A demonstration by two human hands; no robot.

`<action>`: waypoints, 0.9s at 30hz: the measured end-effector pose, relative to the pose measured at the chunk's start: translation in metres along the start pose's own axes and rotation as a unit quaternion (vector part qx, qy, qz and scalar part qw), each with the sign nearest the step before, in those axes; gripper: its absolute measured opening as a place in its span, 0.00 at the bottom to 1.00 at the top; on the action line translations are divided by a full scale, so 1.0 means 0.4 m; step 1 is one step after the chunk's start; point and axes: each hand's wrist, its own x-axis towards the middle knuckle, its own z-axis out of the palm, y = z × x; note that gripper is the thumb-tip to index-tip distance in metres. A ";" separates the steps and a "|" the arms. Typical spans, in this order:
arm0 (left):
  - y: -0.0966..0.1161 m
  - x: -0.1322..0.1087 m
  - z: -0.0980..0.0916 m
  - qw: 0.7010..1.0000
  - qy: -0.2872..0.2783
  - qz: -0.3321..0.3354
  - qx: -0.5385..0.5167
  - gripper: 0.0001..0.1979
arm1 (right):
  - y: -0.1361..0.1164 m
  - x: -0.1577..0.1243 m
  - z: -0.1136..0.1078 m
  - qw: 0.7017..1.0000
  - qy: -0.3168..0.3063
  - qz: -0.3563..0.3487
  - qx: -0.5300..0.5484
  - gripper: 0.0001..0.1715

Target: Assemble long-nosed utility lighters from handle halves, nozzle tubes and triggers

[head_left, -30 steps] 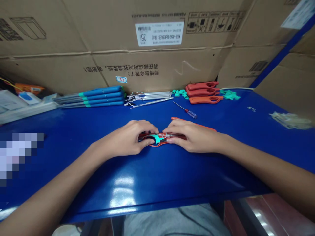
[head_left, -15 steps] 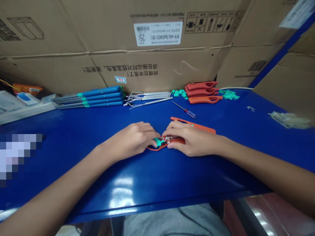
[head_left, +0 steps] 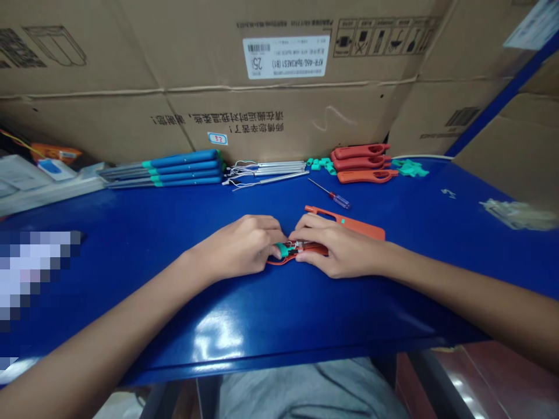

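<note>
An orange lighter half-shell lies open side up on the blue table, with a green trigger and thin white wires inside it. My left hand has its thumb and fingers closed on the green trigger at the shell's left end. With thumb and fingers on either side, my right hand grips the shell and covers much of its right part. Just behind that hand rests another orange half-shell, partly hidden by it.
A screwdriver lies beyond my hands. Along the cardboard sit blue-handled lighters, metal tubes with wires, green triggers, orange shells and green pieces. Clear plastic parts lie at right.
The whole view has shifted slightly. My left fingers still press at the green trigger, a little further right; my right hand keeps its hold on the shell.
</note>
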 end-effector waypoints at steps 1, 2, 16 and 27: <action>0.000 0.000 0.000 1.000 0.000 -0.002 -0.002 0.12 | 0.000 0.000 0.001 1.000 0.000 0.000 -0.001 0.13; 0.000 0.000 0.000 1.000 -0.002 -0.005 -0.002 0.12 | 0.000 0.001 0.001 1.000 0.000 -0.001 -0.003 0.12; 0.017 0.014 -0.011 0.998 -0.035 -0.010 0.059 0.09 | -0.007 0.008 0.003 1.000 -0.008 0.005 -0.015 0.10; 0.032 0.019 -0.011 0.986 -0.070 0.020 0.149 0.08 | -0.008 0.010 0.006 1.000 0.000 0.004 -0.018 0.06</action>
